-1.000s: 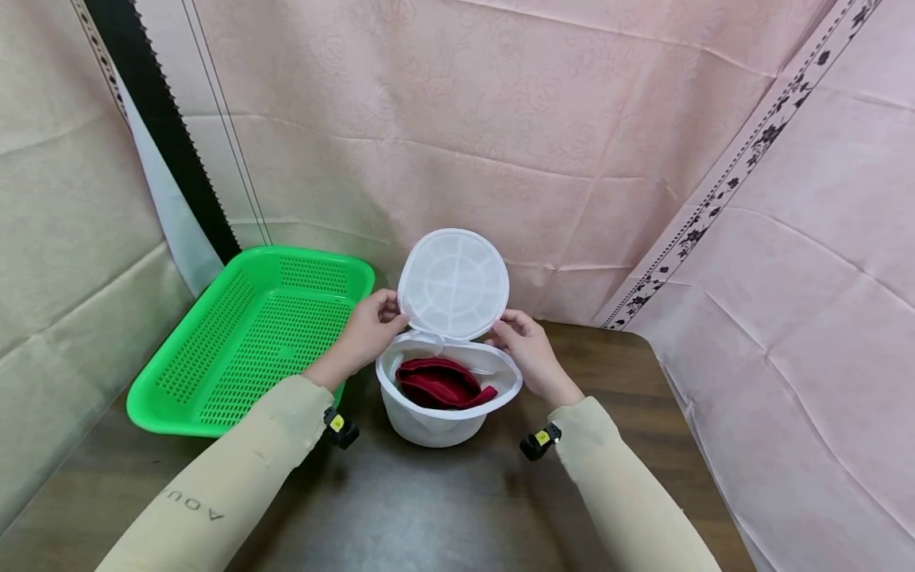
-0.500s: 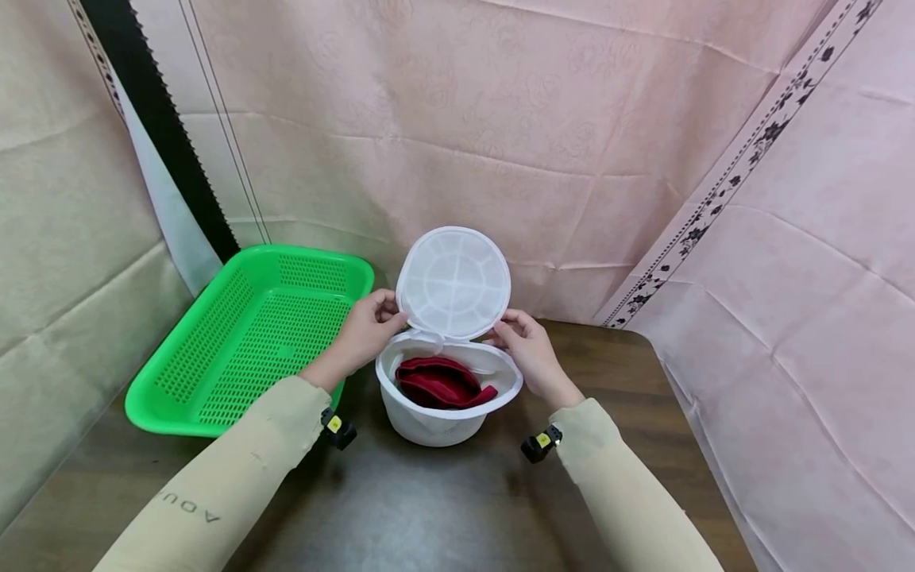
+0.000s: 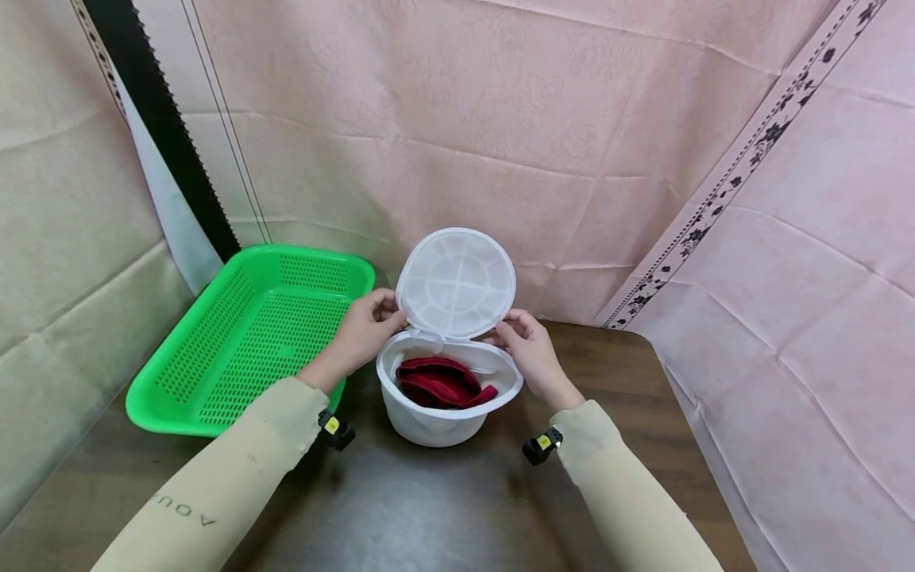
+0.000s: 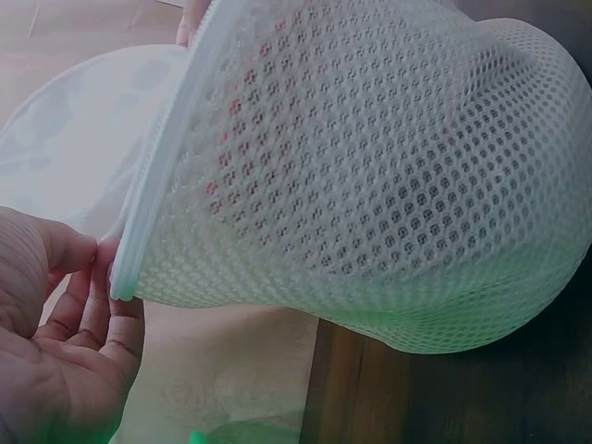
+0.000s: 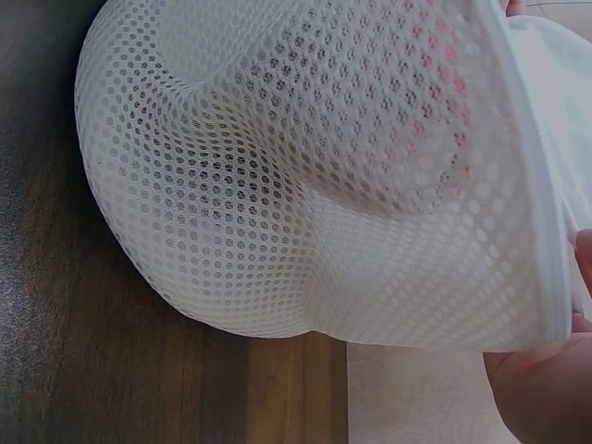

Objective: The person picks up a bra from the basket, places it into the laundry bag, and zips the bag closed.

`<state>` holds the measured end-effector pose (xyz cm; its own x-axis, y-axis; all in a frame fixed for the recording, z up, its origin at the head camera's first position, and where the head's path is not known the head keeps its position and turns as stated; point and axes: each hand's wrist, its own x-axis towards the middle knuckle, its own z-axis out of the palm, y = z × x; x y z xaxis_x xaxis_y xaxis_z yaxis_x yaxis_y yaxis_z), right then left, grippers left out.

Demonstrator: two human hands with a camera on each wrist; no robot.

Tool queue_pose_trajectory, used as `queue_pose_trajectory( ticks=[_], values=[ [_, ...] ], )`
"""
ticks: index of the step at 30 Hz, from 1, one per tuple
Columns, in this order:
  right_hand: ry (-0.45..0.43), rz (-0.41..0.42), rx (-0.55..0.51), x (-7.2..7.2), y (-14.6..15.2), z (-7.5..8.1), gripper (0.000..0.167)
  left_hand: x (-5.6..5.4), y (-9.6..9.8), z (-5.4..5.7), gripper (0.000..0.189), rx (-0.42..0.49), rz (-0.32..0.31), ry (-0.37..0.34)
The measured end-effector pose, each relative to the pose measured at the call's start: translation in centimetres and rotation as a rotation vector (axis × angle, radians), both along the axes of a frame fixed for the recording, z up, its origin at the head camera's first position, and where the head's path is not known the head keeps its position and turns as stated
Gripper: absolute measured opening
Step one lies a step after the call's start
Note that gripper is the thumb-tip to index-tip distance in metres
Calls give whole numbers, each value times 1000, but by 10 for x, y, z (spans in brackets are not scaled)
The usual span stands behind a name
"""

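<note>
Where the pale pink cloth (image 3: 500, 119) stops, there's a brown wood-grain surface (image 3: 422, 508), carrying everything here. Biggest thing on it is a green basket (image 3: 264, 342) full of holes, just left of the white mesh bag (image 3: 429, 433). The bag itself stands upright, mouth open, right between the two hands. Its round lid (image 3: 456, 282) is tilted up at the back of the bag's mouth. The left hand (image 3: 364, 326) has its grip pinching the lid's edge at the bag's back left, fingers touching the rim too. The right hand (image 3: 527, 345) matches at the bag's back right, grip pinching the lid's edge, though the bag covers most of those fingers in the right wrist view. Some folded red fabric (image 3: 436, 381) sits inside the bag, below both grips.
</note>
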<state>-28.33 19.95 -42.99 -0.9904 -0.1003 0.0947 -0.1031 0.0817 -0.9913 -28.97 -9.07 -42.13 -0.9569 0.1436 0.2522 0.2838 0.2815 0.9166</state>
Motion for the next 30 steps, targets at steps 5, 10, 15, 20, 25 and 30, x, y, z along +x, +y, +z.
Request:
queue_pose_trajectory(
  ticks=[5,10,15,20,25,30],
  values=[
    [17,8,-3,1,0,-1,24,2,-1,2,18,-1,0,8],
    [41,14,-20,0,0,-2,23,4,-2,3,17,5,14,22],
    [42,6,-34,2,-1,0,21,5,-3,5,16,-5,31,22],
    [25,1,-37,3,0,2,22,6,-3,5,15,-12,27,18],
    [27,18,-29,3,2,1,25,6,-4,4,15,-1,20,10],
    [39,48,-39,2,4,0,27,7,-6,4,16,37,-7,-8]
  ],
)
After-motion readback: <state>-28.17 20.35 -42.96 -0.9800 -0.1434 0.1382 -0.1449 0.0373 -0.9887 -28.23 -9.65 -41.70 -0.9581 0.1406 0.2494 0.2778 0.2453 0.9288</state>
